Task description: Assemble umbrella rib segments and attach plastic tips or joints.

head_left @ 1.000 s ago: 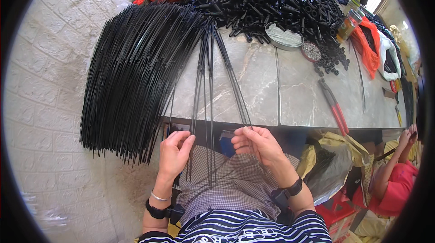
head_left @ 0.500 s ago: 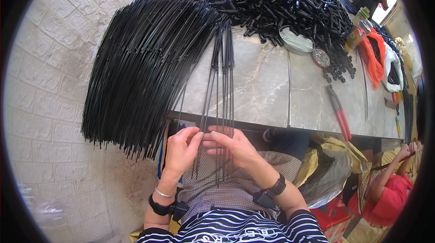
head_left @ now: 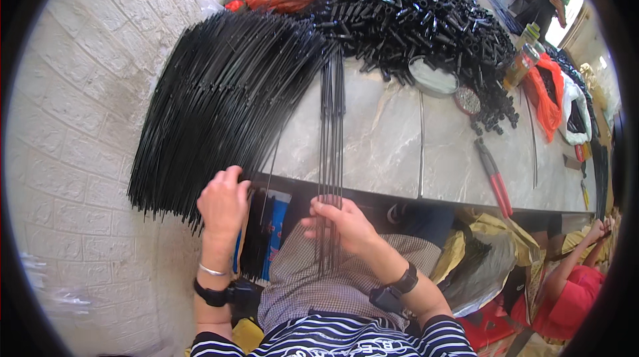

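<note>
A bunch of thin black rods is held in a narrow pinch by the right hand, below the edge of the grey tabletop. The left hand is placed by the overhanging ends of the large sheaf; whether any rod is gripped cannot be made out. Picking from it seems in hand; a light pinch would be called for. Black tubes are heaped beyond.

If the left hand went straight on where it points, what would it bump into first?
Probably the big pile of thin black rods, just ahead of the left hand; depth is unclear, so they may already touch.
</note>
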A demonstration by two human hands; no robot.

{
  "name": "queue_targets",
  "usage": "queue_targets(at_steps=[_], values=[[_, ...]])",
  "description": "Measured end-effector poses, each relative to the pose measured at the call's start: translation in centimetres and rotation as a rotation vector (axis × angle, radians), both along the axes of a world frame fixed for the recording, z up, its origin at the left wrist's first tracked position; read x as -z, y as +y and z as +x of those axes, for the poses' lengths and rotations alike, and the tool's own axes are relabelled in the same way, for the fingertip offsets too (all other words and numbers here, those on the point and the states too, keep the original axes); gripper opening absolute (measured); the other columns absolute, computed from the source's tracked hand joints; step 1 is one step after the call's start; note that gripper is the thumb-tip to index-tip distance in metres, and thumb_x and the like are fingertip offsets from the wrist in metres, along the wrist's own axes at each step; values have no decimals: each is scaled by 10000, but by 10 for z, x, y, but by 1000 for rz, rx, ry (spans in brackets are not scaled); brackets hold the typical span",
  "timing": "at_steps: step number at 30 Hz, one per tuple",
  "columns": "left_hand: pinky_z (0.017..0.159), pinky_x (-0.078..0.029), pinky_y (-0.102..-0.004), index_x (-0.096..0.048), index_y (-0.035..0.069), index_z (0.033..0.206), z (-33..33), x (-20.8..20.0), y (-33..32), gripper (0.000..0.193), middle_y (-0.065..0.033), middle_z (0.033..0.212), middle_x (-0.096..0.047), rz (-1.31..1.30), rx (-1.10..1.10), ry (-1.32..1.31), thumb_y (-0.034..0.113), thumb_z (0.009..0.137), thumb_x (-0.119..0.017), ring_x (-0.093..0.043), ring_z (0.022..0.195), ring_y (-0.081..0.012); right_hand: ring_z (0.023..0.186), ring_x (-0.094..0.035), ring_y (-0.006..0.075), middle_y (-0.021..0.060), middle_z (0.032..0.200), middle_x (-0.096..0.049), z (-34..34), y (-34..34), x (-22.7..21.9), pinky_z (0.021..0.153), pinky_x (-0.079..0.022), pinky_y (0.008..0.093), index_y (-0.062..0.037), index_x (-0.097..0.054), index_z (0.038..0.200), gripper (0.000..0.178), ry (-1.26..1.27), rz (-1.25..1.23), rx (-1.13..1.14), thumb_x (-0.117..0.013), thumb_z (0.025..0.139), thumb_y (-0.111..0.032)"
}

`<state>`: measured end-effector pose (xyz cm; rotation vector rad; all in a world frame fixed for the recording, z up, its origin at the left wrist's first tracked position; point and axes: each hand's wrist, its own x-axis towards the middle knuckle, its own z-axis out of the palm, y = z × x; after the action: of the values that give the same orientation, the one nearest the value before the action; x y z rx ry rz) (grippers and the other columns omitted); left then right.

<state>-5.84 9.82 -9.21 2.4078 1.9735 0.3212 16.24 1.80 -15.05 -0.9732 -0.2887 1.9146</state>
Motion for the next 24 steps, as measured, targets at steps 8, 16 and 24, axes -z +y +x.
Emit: queue_targets(at_steps=[8, 16, 24], values=[[842, -532, -427, -647, 39, 978, 86, -33, 41, 175, -98, 1060, -630, 167, 545, 151, 90, 812, -625, -618, 1038, -302, 663, -583, 144, 60, 887, -550, 17, -12, -12, 591, -595, 347, -24, -429, 1319, 365, 0, 112, 70, -557, 1026, -200], [1236, -94, -518, -380, 151, 1539, 88, 38, 151, 616, -14, 1652, -258, 119, 493, 357, 457, 1009, -451, -187, 1531, -194, 516, -390, 57, 2, 776, -448, 78, -27, -69, 415, -394, 237, -13, -410, 1347, 350, -102, 289, -27, -481, 1052, -188], [1236, -78, -516, -382, 182, 1542, 88, 37, 159, 601, -23, 1659, -237, 167, 481, 346, 464, 1014, -440, -178, 1535, -194, 484, -354, 26, -9, 784, -431, 159, -45, -113, 360, -332, 192, 30, -434, 1359, 352, -3, 426, 122, -424, 1080, -185]])
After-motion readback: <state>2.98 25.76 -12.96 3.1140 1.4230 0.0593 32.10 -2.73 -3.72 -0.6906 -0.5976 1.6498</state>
